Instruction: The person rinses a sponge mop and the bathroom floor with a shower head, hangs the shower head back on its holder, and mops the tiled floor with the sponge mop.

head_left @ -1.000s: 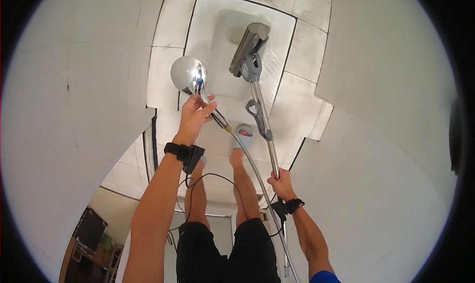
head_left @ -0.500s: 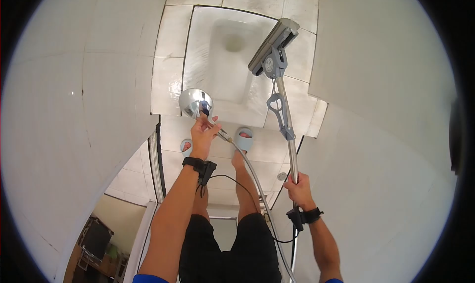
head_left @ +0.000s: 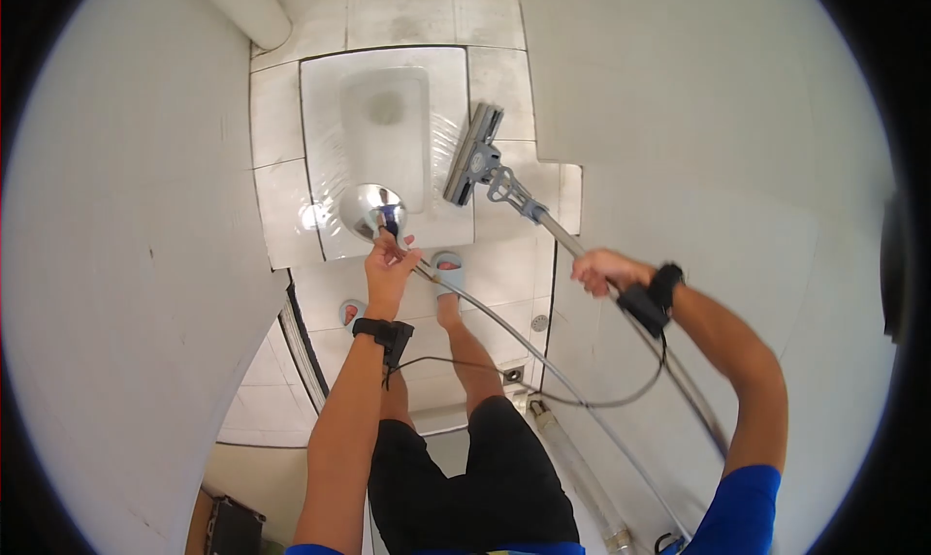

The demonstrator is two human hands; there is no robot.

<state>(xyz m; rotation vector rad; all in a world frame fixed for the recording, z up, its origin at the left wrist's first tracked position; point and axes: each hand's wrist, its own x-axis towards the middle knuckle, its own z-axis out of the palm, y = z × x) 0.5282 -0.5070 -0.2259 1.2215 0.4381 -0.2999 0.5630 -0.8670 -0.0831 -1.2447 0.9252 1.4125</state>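
My left hand (head_left: 391, 276) is closed around the handle of a round chrome shower head (head_left: 367, 213), held over the near-left part of a white squat toilet (head_left: 320, 119). A metal shower hose (head_left: 524, 337) trails from its handle down to the right. Over to the right, my right hand (head_left: 609, 271) grips the metal pole of a squeeze mop (head_left: 558, 230). Its grey mop head (head_left: 474, 156) lies tilted along the toilet's right edge. Whether the mop head touches the floor I cannot tell. The pole runs back beneath my right forearm.
Pale walls (head_left: 679, 119) stand close on both sides. A white pipe (head_left: 238, 7) meets the floor at the back left. A round floor drain (head_left: 540, 322) lies right of my slippered feet (head_left: 447, 272). Another pipe (head_left: 582, 482) runs low at the right.
My right hand has swung outward and up, leaving the mop pole more slanted. The mop head has turned steeper and come nearer. The whole view has shifted; my left hand still holds the shower head.
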